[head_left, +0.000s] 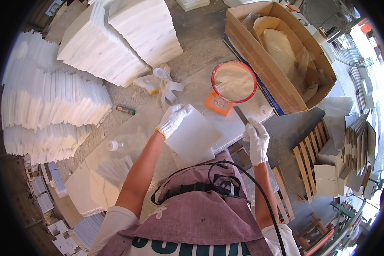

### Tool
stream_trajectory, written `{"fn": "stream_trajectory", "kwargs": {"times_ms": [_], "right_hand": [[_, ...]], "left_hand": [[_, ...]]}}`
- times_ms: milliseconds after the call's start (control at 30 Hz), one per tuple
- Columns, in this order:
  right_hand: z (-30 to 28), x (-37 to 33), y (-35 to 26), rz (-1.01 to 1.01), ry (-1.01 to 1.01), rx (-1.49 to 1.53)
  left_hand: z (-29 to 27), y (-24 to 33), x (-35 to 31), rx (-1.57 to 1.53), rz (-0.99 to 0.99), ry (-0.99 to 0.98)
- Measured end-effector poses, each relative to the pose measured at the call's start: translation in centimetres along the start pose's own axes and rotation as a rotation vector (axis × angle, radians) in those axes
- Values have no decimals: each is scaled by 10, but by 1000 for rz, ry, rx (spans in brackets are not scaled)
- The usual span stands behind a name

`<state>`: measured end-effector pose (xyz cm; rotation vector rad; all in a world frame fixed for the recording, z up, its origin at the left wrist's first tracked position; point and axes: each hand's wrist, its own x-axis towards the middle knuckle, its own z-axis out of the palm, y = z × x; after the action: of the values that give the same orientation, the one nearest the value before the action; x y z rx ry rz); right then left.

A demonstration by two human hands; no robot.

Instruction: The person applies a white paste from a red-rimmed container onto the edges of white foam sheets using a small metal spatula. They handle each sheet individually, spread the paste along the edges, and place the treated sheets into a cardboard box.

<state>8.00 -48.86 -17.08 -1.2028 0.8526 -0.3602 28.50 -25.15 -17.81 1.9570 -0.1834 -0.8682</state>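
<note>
mauve apron sits closest to the camera, at 6 o'clock of the square white piece, which serves here as dial centre. the piece lies over the near part of the table. left hand, gloved: grip closed on the piece's upper-left corner, presumably to steady it; whether the piece touches the surface beneath cannot be told. right hand, gloved, at 3 o'clock: grip clenched around a flat blade, tip toward 11 o'clock and apart from the piece, apparently leaving its face unobstructed.

red-rimmed tub with pale contents and orange box, just beside it, stand at 1 o'clock, probably for easy reach. clear bottle lies at 9 o'clock.

surface: pale, stone-like, dusty. room: a workshop, by its look. stacked white slabs fill 9 to 11 o'clock, close-packed, likely for mutual support. open carton occupies 1 to 2 o'clock; wooden pallet, 3 to 4 o'clock.
</note>
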Motion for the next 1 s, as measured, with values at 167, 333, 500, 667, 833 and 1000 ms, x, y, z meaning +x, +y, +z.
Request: {"fn": "stream_trajectory", "kwargs": {"times_ms": [167,333,500,667,833,1000], "right_hand": [[17,41,-28,-241,88,-536],[27,74,-22,-525,109,-751],[34,87,-21,-404,44,-785],[26,89,-24,-49,-84,-379],[24,76,-38,-66,-112,-101],[36,69,-42,-340,-45,-402]], "left_hand": [[-14,61,10,51,28,4],[-18,89,31,334,161,17],[-16,102,57,325,208,6],[-14,111,78,442,352,26],[-13,126,88,501,278,48],[-6,140,100,570,194,66]]}}
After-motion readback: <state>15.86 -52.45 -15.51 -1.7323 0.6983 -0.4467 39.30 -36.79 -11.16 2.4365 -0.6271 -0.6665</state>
